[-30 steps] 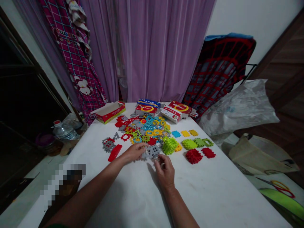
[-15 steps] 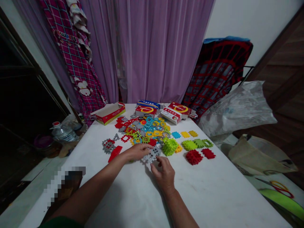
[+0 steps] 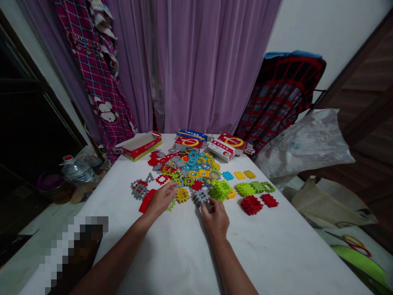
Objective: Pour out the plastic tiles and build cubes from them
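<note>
A heap of colourful interlocking plastic tiles (image 3: 187, 166) lies on the white table (image 3: 270, 246). My right hand (image 3: 215, 216) pinches a grey tile assembly (image 3: 201, 197) at the heap's near edge. My left hand (image 3: 161, 198) rests flat beside the heap with its fingers stretched out, close to a yellow tile (image 3: 182, 194) and a red piece (image 3: 144, 202). A green cube of tiles (image 3: 220, 190) stands just right of the grey assembly.
Built red (image 3: 251, 204), green (image 3: 245, 188) and yellow blocks sit to the right. Small cardboard boxes (image 3: 188, 143) line the table's far edge, an open red box (image 3: 139, 146) at far left. Purple curtains hang behind; a plastic bag (image 3: 307, 143) lies to the right.
My left hand has let go of the grey assembly and slid left, away from it. My right hand has kept hold of the grey assembly, which now sits closer to the green cube.
</note>
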{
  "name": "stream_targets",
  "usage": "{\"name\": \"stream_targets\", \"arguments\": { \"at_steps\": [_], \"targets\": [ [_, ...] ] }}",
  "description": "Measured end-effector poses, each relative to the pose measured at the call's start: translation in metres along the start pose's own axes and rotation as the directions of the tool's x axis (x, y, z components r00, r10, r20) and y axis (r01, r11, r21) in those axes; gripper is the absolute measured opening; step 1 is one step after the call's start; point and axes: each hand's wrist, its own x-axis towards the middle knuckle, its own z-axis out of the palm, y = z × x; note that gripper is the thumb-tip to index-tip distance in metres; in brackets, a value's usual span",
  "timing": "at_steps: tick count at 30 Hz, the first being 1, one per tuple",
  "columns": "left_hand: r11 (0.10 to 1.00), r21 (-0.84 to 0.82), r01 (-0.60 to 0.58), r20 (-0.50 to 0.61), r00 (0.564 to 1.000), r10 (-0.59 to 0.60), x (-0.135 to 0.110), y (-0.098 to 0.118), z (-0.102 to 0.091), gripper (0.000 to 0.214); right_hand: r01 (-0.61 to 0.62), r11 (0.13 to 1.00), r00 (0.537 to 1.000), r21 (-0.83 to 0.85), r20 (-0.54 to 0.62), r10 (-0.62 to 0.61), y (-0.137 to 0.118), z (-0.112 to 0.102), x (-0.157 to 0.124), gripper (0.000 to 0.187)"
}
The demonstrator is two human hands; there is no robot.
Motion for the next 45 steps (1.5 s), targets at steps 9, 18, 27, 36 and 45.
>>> {"name": "stream_targets", "arguments": {
  "at_steps": [9,18,27,36,45],
  "targets": [
    [0.999,0.043,-0.003,-0.009,1.0,0.004,0.001,0.001,-0.007,0.039,0.002,1.0,1.0,0.001,0.014,-0.002,0.001,-0.001,0.0,0.039],
    [0.969,0.221,-0.11,-0.016,0.993,0.116,0.033,0.025,0.006,0.033,-0.012,0.973,0.999,0.23,-0.044,0.022,-0.002,-0.009,0.001,0.024],
    [0.693,0.664,-0.281,0.304,0.948,0.094,0.12,0.072,0.106,0.025,0.0,0.937,0.993,0.35,-0.11,0.041,-0.005,-0.022,0.01,0.016],
    [0.656,0.711,-0.253,0.308,0.951,0.033,0.156,0.06,0.15,0.018,0.01,0.916,0.992,0.402,-0.121,0.042,-0.007,-0.023,0.014,0.014],
    [0.756,0.628,-0.183,0.196,0.978,0.073,0.156,0.055,0.14,0.012,-0.028,0.908,0.993,0.417,-0.094,0.074,-0.006,-0.021,0.012,0.015]
  ]
}}
